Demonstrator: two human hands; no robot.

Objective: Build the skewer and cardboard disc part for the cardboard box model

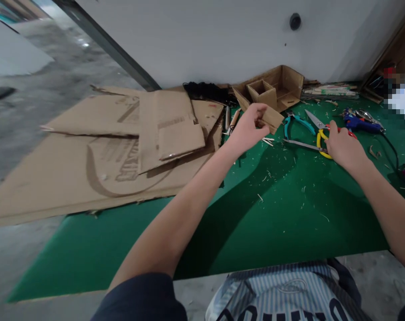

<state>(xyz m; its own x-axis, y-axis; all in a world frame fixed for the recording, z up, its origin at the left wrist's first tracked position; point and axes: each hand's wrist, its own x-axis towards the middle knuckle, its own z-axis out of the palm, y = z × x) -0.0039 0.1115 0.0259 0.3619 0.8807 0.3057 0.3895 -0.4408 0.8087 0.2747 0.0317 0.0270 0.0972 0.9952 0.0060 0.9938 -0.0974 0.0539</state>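
My left hand (251,127) pinches a small folded piece of cardboard (272,118) between thumb and fingers, above the green table. Behind that piece stands an open cardboard structure (287,84) with a small square compartment. My right hand (345,149) is closed over the handles of scissors (315,120) with red and yellow grips, low against the tabletop. A thin metal strip (304,145) runs left from the yellow grip; whether it is the second blade I cannot tell. Between my hands lie teal-handled pliers (300,122), jaws toward the back.
Large cardboard sheets (71,165) overlap the left of the green table (289,214) and its edge. A blue glue gun (362,124) with a cable lies right. Thin sticks (332,90) and a black bundle (209,93) sit along the wall. Scraps litter the tabletop.
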